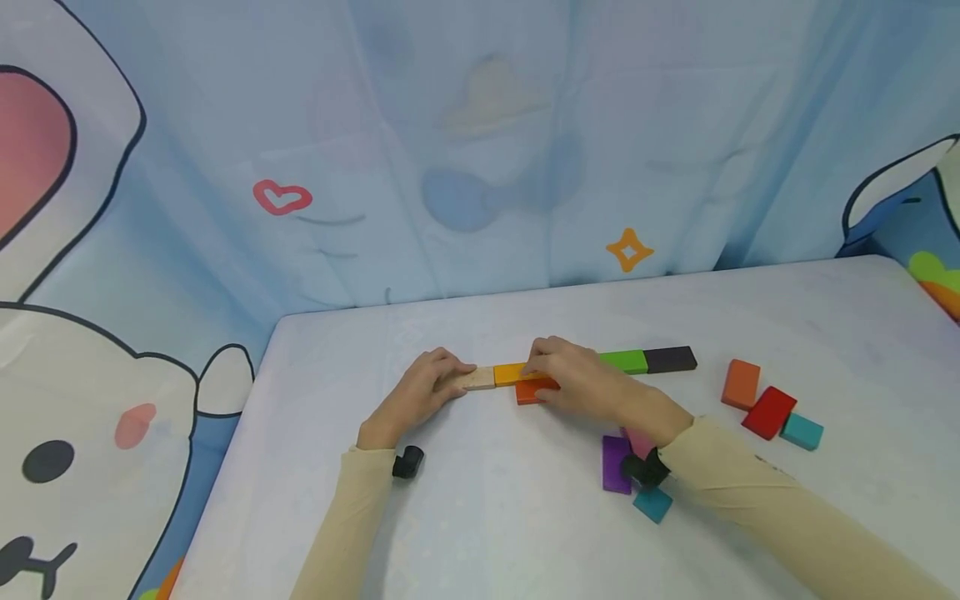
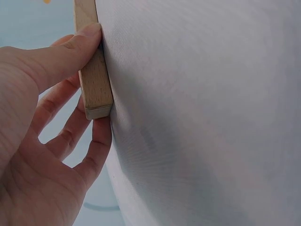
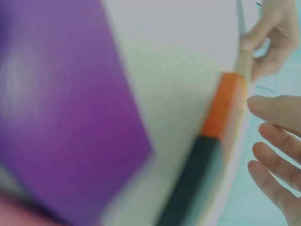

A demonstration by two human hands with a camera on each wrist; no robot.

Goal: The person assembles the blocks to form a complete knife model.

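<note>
My left hand [image 1: 426,387] pinches a plain wooden block [image 2: 96,87] at the left end of a row, thumb on the near side and fingers behind and at its end. Beside it in the row lies a yellow block [image 1: 507,374]; a green block [image 1: 624,361] and a black block [image 1: 671,359] lie further right. My right hand [image 1: 573,377] is over the row's middle, hiding part of it. An orange block [image 1: 529,391] lies against the row's near side, by my right fingertips. In the right wrist view, a dark block [image 3: 190,181] adjoins it; those fingers look loosely extended.
Under my right wrist lie a purple block [image 1: 616,464], a pink block [image 1: 638,442] and a teal block [image 1: 653,504]. An orange-red block [image 1: 741,384], a red block [image 1: 769,412] and another teal block [image 1: 802,432] sit to the right. A printed curtain [image 1: 487,167] hangs behind the white table [image 1: 480,517].
</note>
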